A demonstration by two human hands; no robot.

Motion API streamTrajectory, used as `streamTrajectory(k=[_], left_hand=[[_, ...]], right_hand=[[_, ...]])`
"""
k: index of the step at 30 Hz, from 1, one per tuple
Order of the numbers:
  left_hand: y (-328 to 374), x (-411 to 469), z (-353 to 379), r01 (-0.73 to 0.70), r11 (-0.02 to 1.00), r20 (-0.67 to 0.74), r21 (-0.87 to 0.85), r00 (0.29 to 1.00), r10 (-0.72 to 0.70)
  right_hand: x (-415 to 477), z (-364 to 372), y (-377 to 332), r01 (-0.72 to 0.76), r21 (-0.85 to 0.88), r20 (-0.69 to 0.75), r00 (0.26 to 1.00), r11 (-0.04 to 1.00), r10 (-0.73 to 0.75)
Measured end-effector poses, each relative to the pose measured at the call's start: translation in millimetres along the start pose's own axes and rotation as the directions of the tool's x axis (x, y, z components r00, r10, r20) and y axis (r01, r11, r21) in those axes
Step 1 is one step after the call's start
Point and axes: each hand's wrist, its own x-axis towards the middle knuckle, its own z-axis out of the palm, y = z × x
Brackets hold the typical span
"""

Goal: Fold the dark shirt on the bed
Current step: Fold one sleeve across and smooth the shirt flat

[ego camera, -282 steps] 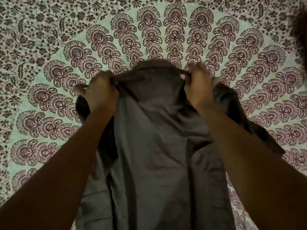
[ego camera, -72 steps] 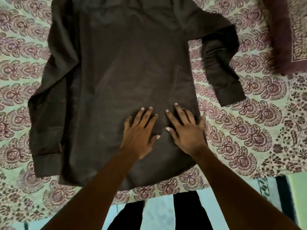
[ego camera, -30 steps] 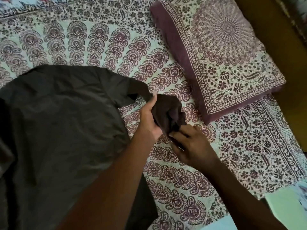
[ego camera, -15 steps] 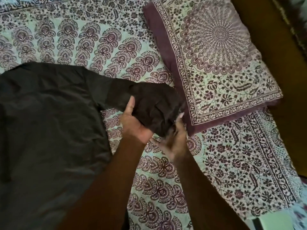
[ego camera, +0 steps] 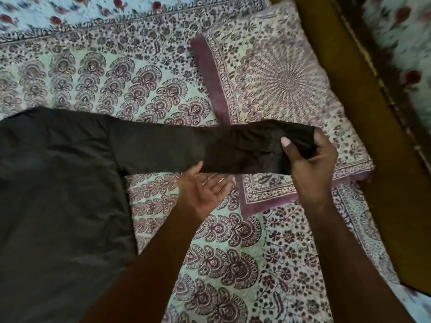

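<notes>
Flat on bed, left of pillow: dark shirt. Across pillow's near corner: sleeve, stretched taut, likely for straightening before folding inward. At cuff, over pillow: right hand, fingers pinching fabric to hold tension. Just left of pillow: left hand, palm up, fingers wide and relaxed, touching sleeve's near edge.

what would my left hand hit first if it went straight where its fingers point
Probably the underside of the sleeve that the right hand holds stretched: the left hand is open, palm up, at its lower edge. Depth is unclear; passing lower, it would meet the pillow.
</notes>
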Motion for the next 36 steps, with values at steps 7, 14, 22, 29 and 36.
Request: streamTrajectory(k=[7, 14, 22, 29, 36], left_hand=[[5.8, 21.4, -22.1, -0.282, 0.457, -0.188, 0.844, 0.642, 0.743], [55.3, 65.3, -39.3, 0.046, -0.357, 0.259, 0.933, 0.603, 0.754], [105.7, 138.6, -83.8, 0.073, -0.574, 0.159, 0.816, 0.925, 0.344], [108.8, 93.3, -58.3, -0.054, -0.353, 0.187, 0.934, 0.916, 0.354], [142.2, 56.3, -101.9, -0.059, -0.429, 0.385, 0.902, 0.561, 0.733]], right_hand=[[24.9, -14.4, 16.0, 0.013, -0.116, -0.015, 1.000, 0.993, -0.015], [38.0, -8.2, 56.1, -0.155, -0.378, -0.200, 0.976, 0.913, 0.083], [13.4, 18.1, 61.9, 0.130, -0.879, -0.037, 0.941, 0.458, -0.337], [1.4, 55.4, 70.2, 0.347, -0.893, 0.312, 0.936, 0.287, -0.162], [-16.6, 151.4, 66.0, 0.633, -0.722, 0.624, 0.770, 0.281, -0.133]])
